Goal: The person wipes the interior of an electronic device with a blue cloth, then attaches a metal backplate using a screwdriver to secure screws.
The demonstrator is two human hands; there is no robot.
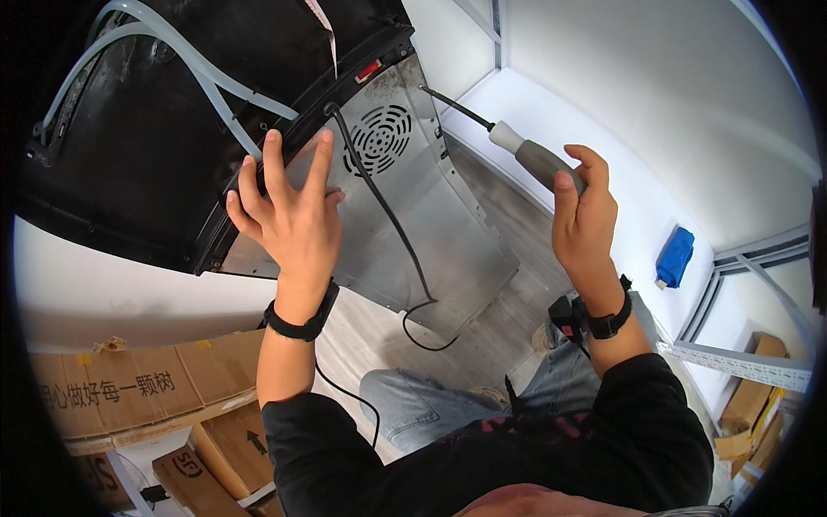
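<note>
My left hand (293,211) has its fingers spread against the black edge of a large appliance, close to where pale hoses (224,79) meet it. The appliance has a black back (146,168) and a bare metal side panel (435,246) with a round slotted vent (379,140). A black power cord (383,200) comes out by that edge and hangs down across the panel. My right hand (587,215) is closed around the grey handle of a screwdriver (508,138). Its shaft points up and left, and the tip looks near the panel's far edge; contact cannot be made out.
On the white ledge (637,207) to the right lies a blue packet-like object (676,257). Cardboard boxes (146,379) stand at lower left, more cardboard (754,396) at lower right. White walls (637,60) close in the far right. Below the panel is a grey wood-look floor (370,332).
</note>
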